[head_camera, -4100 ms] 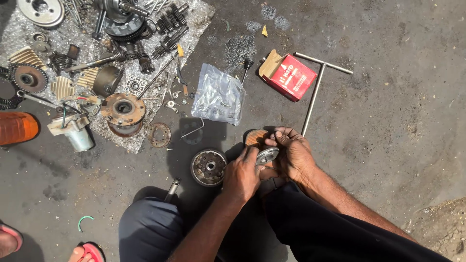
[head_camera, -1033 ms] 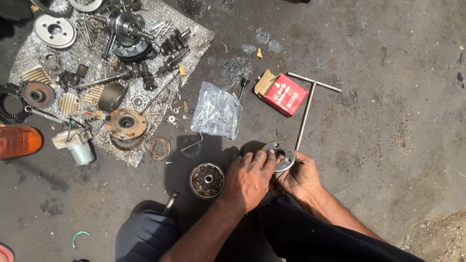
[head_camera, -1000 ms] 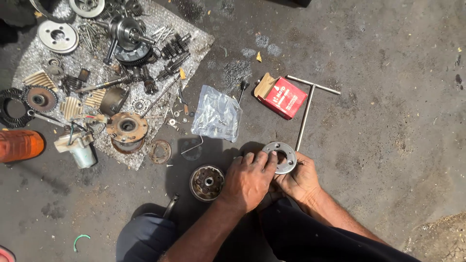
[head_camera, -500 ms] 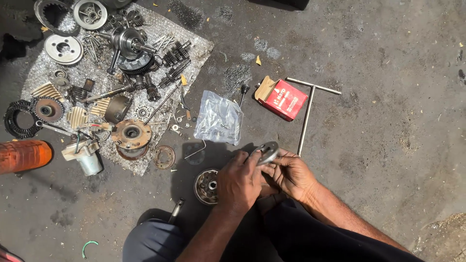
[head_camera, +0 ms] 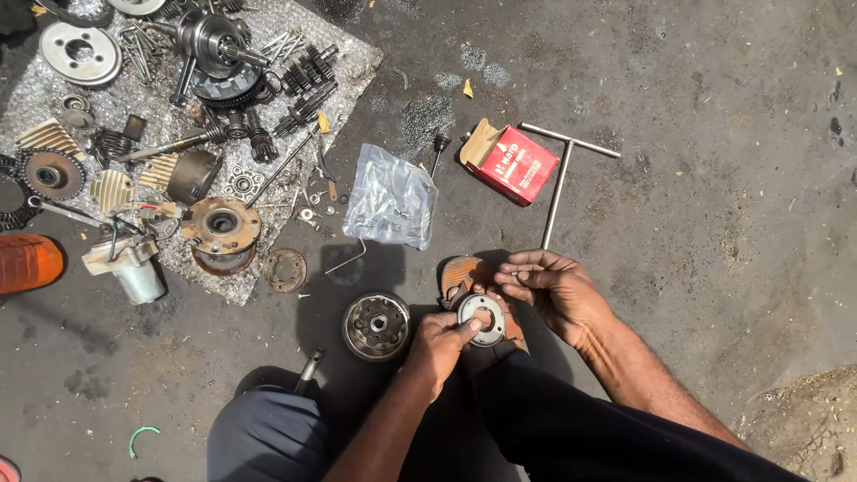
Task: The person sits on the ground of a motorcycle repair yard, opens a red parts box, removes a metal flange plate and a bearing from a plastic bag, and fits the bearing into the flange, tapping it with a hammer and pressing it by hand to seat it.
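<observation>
Concrete floor [head_camera: 714,134], dark and oil-stained, takes up most of the view; the right side and far right are open room, dirt patch at the lower-right corner.

Silvery sheet [head_camera: 357,62] top-left acts as the parts tray: crankshaft [head_camera: 210,40], flywheel disc [head_camera: 80,52], gear cluster [head_camera: 299,85], rusty hub [head_camera: 220,228] at the sheet's near edge, sprocket [head_camera: 51,174] near its left edge. Packed tight, little free space on it.

Clear plastic bag [head_camera: 390,196] lies just off the sheet's right edge; contents too small to tell. Red carton [head_camera: 513,162], flap open, sits just beside the T-handle wrench [head_camera: 558,183]; inside not visible.

Round drum part [head_camera: 377,325] sits on the floor just left of the hands, apart from them.

Left hand [head_camera: 439,344] grips the round metal plate [head_camera: 482,319] by its edge, thumb on its face; plate is held just above the floor in front of the knees, over a brown sandal [head_camera: 460,272].

Right hand [head_camera: 558,290] is partly curled, fingertips pinched together near the plate's upper right; can't tell what, if anything, is between them.
</observation>
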